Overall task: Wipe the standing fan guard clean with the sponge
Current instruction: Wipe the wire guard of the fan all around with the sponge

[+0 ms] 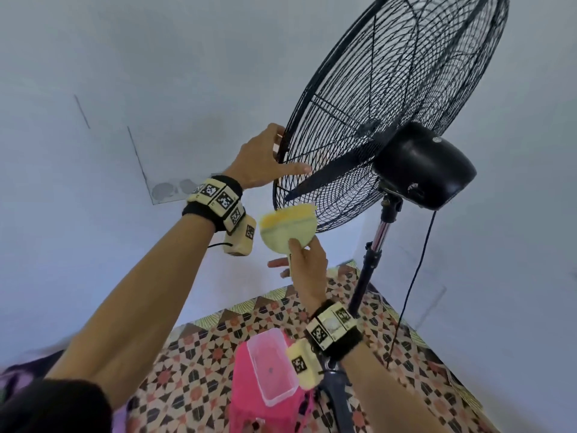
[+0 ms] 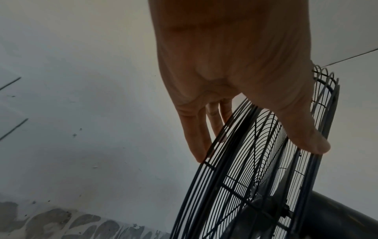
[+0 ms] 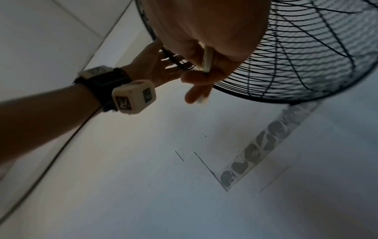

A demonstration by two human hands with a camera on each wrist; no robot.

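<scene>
Head view. Item: fan guard (image 1: 384,98), black wire cage on a standing pole, tilted up near the wall. Our left hand (image 1: 262,157) grips its rim at the left edge, thumb laid across the rear wires, fingers round the front. Our right hand (image 1: 307,264) pinches the sponge (image 1: 288,228), thin, yellow, flopped open, just below the guard's lower edge; whether it touches the wires we cannot tell. Clear tub (image 1: 272,365) on a pink cloth (image 1: 246,389) lies on the floor below.

Left wrist view. Left hand (image 2: 235,77): fingers (image 2: 194,134) on one face of the fan guard (image 2: 255,161), thumb on the other, clamping the rim.

Right wrist view. Right hand (image 3: 204,53) is closed on the sponge (image 3: 207,58), seen edge-on.

Handling, in our judgement: sponge light, soft, bends readily; hold broadly so it presses flat. Guard wires thin and springy, the head likely to swivel; brace at the stiff rim, as now.
</scene>
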